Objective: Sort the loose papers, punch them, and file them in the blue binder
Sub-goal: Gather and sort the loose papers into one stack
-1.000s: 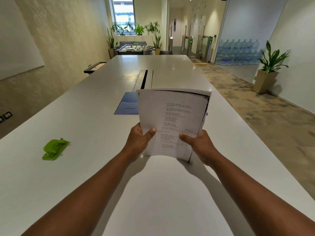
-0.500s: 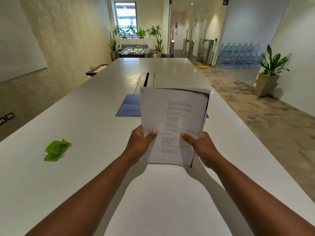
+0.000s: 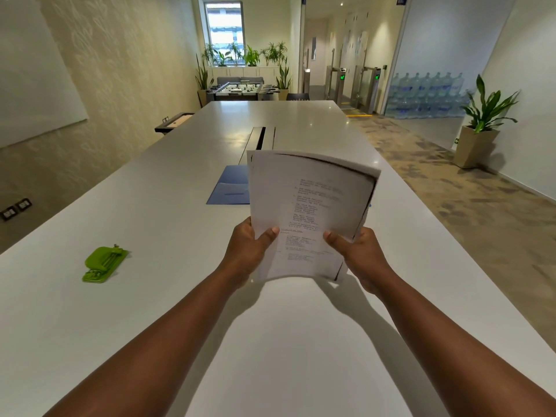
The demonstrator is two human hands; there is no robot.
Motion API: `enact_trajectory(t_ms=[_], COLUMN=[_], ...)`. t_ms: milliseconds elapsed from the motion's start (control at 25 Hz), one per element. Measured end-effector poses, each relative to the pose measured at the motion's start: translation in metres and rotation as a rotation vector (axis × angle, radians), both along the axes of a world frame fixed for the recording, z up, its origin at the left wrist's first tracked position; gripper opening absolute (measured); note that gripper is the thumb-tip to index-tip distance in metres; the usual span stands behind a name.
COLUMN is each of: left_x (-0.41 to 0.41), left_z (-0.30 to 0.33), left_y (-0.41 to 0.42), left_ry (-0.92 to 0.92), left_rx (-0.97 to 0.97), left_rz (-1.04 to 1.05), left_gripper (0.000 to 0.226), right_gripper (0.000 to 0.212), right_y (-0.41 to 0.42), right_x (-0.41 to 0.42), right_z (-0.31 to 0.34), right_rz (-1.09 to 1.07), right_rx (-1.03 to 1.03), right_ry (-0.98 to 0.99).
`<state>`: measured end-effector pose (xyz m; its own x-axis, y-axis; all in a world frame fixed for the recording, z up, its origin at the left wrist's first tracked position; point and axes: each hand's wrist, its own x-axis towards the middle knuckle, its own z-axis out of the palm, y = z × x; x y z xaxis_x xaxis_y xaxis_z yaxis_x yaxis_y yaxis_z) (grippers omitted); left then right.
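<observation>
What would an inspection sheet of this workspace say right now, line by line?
Surface: long white table, slot down its middle.
Job's things: stack of white printed papers held upright; flat blue binder behind it; green hole punch off to the left.
Clutter: nothing seen.
Grippers: left hand and right hand both grip the stack's lower edge.
Cables: nothing seen.
Surroundings: potted plant, stacked water bottles, foosball table.
</observation>
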<state>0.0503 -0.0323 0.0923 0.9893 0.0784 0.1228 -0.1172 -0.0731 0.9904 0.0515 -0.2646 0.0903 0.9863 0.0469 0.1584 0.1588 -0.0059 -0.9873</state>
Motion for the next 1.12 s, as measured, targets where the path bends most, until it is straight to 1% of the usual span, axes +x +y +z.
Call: enact_trajectory(t_ms=[120,280,600,720,760,880,960,1040,1120], left_x=[-0.004,-0.001,-0.001,-0.002,-0.002,0.002,0.005,0.005,0.003], left_z=[-0.012,-0.013,-0.015,-0.009,-0.006,0.005,0.009,0.010,0.006], left_y=[-0.004,-0.003,0.001,0.005,0.007,0.014,0.022,0.035,0.052], left_ry=[0.002,-0.023,0.005,0.024,0.051,0.194,0.281,0.364,0.438], left_rx=[-0.009,-0.006,-0.008,0.026,0.047,0.090,0.095,0.103,0.101], left_rz=[0.006,0.014,-0.013,-0.023,-0.027,-0.023,-0.019,-0.041,-0.064], left_gripper=[0.029,0.025,0.027,0.023,0.025,0.034,0.037,0.035,0.036], right_gripper=[0.020,0.022,0.027,0.016,0.014,0.018,0.014,0.013,0.011], right_y=[0.004,0.004,0.006,0.008,0.008,0.012,0.016,0.023,0.034], right_x=[-0.001,0.000,-0.002,-0.004,-0.005,-0.009,-0.011,-0.010,-0.008], right_z=[-0.007,-0.006,-0.007,-0.001,0.002,0.008,0.008,0.004,-0.002], right_rz=[0.018,0.031,0.038,0.021,0.022,0.051,0.075,0.118,0.146], right_rx=[-0.019,-0.021,-0.046,-0.074,-0.076,-0.066,-0.085,-0.085,-0.042], right_ry=[0.031,0.018,0.075,0.103,0.097,0.065,0.067,0.093,0.149])
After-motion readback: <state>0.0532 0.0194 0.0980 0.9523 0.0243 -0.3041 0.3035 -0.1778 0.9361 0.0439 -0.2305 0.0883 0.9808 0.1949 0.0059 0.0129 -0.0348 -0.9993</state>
